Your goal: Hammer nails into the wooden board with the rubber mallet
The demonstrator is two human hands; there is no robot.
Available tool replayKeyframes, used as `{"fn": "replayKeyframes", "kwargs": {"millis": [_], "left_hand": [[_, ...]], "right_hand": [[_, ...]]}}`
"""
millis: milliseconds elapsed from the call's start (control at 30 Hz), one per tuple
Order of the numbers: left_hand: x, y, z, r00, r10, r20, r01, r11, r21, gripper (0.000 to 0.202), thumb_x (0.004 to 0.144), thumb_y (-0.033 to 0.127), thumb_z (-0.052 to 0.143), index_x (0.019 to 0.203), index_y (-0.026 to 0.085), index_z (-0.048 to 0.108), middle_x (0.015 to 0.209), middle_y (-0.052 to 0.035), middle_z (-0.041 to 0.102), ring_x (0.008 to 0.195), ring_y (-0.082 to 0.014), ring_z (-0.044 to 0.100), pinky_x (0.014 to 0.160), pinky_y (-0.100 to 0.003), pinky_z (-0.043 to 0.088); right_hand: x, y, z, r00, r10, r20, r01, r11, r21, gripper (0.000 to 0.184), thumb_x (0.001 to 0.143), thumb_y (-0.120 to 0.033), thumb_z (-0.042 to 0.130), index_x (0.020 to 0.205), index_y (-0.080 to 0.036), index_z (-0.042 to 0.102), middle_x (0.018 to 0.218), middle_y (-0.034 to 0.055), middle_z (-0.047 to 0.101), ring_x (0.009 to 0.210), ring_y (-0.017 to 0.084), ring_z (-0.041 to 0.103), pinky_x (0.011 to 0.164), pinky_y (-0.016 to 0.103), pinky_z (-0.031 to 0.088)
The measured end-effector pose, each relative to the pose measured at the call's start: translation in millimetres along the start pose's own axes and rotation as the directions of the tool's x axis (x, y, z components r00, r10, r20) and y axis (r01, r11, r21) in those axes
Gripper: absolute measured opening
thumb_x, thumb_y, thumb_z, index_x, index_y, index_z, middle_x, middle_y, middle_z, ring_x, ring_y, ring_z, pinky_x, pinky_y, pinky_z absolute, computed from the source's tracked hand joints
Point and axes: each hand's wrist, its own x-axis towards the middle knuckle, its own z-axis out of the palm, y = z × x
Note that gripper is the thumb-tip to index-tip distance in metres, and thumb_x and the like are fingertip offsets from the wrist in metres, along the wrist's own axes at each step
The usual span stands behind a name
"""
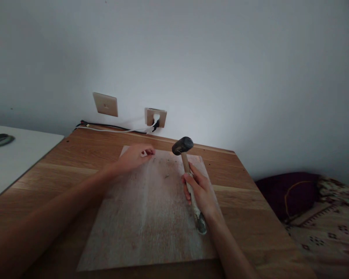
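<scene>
My right hand [200, 190] is wrapped round the wooden handle of a hammer [182, 145], whose dark head is raised over the far part of a pale wooden board [145, 217]. My left hand [134, 157] rests at the board's far left corner with its fingers pinched on something small that I cannot make out, perhaps a nail. A small dark nail-like piece [166, 176] lies loose on the board between my hands.
The board lies on a brown wooden table [75, 155] against a white wall. Two wall plates, one a socket [155, 117] with a plug, have cables [110, 128] trailing along the table's back edge. A white surface [14, 155] adjoins at left; patterned fabric [322, 221] at right.
</scene>
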Motion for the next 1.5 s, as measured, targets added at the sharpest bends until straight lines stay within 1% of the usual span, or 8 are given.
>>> {"fn": "replayKeyframes", "kwargs": {"millis": [100, 400, 667, 833, 933, 1100, 1267, 1500], "left_hand": [[-8, -19, 2.6, 0.996, -0.080, -0.025, 0.079, 0.996, -0.032, 0.011, 0.089, 0.028, 0.065, 0.091, 0.021, 0.073, 0.088, -0.0022, 0.079, 0.081, -0.0180, 0.070, 0.080, -0.031, 0.055], [-10, -28, 9.3, 1.000, -0.015, -0.007, 0.015, 1.000, -0.018, 0.009, 0.087, 0.028, 0.065, 0.089, 0.020, 0.070, 0.090, -0.0035, 0.075, 0.083, -0.0188, 0.069, 0.082, -0.032, 0.055], [-12, -25, 11.8, 0.994, -0.109, -0.011, 0.105, 0.978, -0.181, 0.042, 0.083, 0.027, 0.066, 0.124, 0.020, 0.059, 0.102, -0.0057, 0.077, 0.092, -0.0228, 0.073, 0.084, -0.037, 0.057], [-12, -25, -3.5, 0.985, -0.165, -0.057, 0.158, 0.981, -0.111, 0.050, 0.068, 0.033, 0.074, 0.113, 0.020, 0.056, 0.108, -0.0068, 0.068, 0.096, -0.0241, 0.067, 0.079, -0.035, 0.054], [-12, -23, -18.9, 0.981, -0.189, 0.037, 0.191, 0.980, -0.057, 0.035, 0.069, 0.035, 0.070, 0.097, 0.021, 0.056, 0.095, -0.0025, 0.064, 0.084, -0.0212, 0.062, 0.071, -0.031, 0.049], [-14, 1, -22.3, 0.955, 0.029, 0.295, -0.042, 0.999, 0.035, 0.006, 0.077, 0.023, 0.063, 0.079, 0.021, 0.058, 0.084, -0.0006, 0.063, 0.077, -0.0186, 0.061, 0.071, -0.029, 0.043], [-20, 24, 4.9, 0.908, 0.229, 0.351, -0.271, 0.960, 0.073, 0.005, 0.089, 0.020, 0.063, 0.091, 0.020, 0.067, 0.103, -0.0064, 0.065, 0.098, -0.0233, 0.065, 0.088, -0.033, 0.048], [-15, 1, -9.2, 0.947, 0.082, 0.310, -0.145, 0.972, 0.187, 0.013, 0.098, 0.019, 0.051, 0.091, 0.020, 0.062, 0.092, -0.0051, 0.068, 0.088, -0.0220, 0.066, 0.080, -0.032, 0.047]], "right_hand": [[0, 2, 2, 1.000, 0.008, 0.004, -0.008, 1.000, 0.007, 0.058, 0.089, -0.050, 0.069, 0.140, -0.022, 0.062, 0.075, -0.0055, 0.059, 0.037, 0.007, 0.045, 0.029, 0.021, 0.040], [-1, 7, 11, 0.997, 0.042, 0.060, -0.042, 0.999, -0.011, 0.066, 0.090, -0.047, 0.069, 0.150, -0.023, 0.057, 0.077, -0.0054, 0.060, 0.037, 0.006, 0.045, 0.029, 0.020, 0.039], [4, 1, 40, 0.974, 0.033, 0.224, -0.024, 0.999, -0.044, 0.064, 0.094, -0.044, 0.066, 0.154, -0.024, 0.055, 0.078, -0.0055, 0.059, 0.039, 0.006, 0.047, 0.029, 0.019, 0.040], [8, 11, 43, 0.955, 0.058, 0.289, -0.024, 0.992, -0.122, 0.064, 0.096, -0.042, 0.065, 0.156, -0.024, 0.053, 0.079, -0.0049, 0.062, 0.039, 0.006, 0.047, 0.029, 0.019, 0.041], [9, 17, 41, 0.954, 0.046, 0.295, -0.005, 0.991, -0.136, 0.066, 0.097, -0.044, 0.065, 0.158, -0.024, 0.051, 0.073, -0.0055, 0.061, 0.037, 0.006, 0.046, 0.030, 0.019, 0.041], [9, 13, 38, 0.979, 0.040, 0.199, -0.027, 0.997, -0.067, 0.069, 0.093, -0.047, 0.068, 0.156, -0.023, 0.053, 0.076, -0.0051, 0.061, 0.038, 0.007, 0.047, 0.028, 0.019, 0.040], [10, 4, 32, 0.994, 0.028, 0.108, -0.027, 0.999, -0.018, 0.070, 0.091, -0.049, 0.069, 0.154, -0.023, 0.055, 0.075, -0.0053, 0.060, 0.038, 0.007, 0.047, 0.028, 0.018, 0.039], [10, 5, 30, 0.995, 0.024, 0.097, -0.024, 1.000, 0.001, 0.071, 0.088, -0.049, 0.069, 0.152, -0.022, 0.056, 0.076, -0.0053, 0.060, 0.037, 0.007, 0.046, 0.027, 0.019, 0.039]]}}
